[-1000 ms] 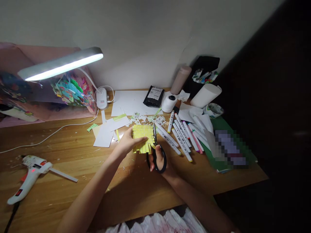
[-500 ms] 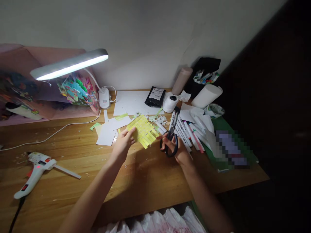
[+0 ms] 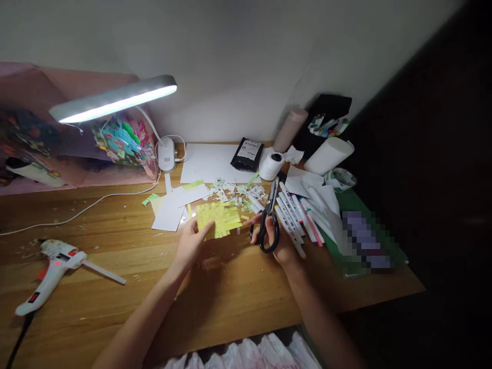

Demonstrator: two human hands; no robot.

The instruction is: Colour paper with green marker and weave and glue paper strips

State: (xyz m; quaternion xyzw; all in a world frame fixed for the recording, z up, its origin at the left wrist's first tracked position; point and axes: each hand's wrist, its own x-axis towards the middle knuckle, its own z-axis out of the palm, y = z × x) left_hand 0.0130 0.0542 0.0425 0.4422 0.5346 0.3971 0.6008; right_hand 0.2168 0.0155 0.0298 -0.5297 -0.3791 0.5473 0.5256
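Observation:
A yellow woven paper piece (image 3: pixel 221 218) with strip ends along its edges is pinched in my left hand (image 3: pixel 192 240), thumb on top. My right hand (image 3: pixel 282 243) has its fingers through the handles of black-handled scissors (image 3: pixel 270 218). The blades point up and away from me, pressed together or nearly so. My right index finger reaches toward the right edge of the yellow paper; whether it touches I cannot tell. Behind the paper lie green and white paper scraps (image 3: pixel 221 190). White markers (image 3: pixel 288 212) lie beyond the scissors.
A hot glue gun (image 3: pixel 54 274) lies at left, near a lit desk lamp (image 3: pixel 115 102). White paper sheets (image 3: pixel 171 207), a black package (image 3: pixel 247 155), a thread spool (image 3: pixel 271 166) and a white roll (image 3: pixel 329 156) are farther back. A green mat (image 3: pixel 355 200) lies at right.
My left hand has turned the yellow paper so its strips run more sideways, and it has moved slightly left. The scissors stay in my right hand, slightly lower.

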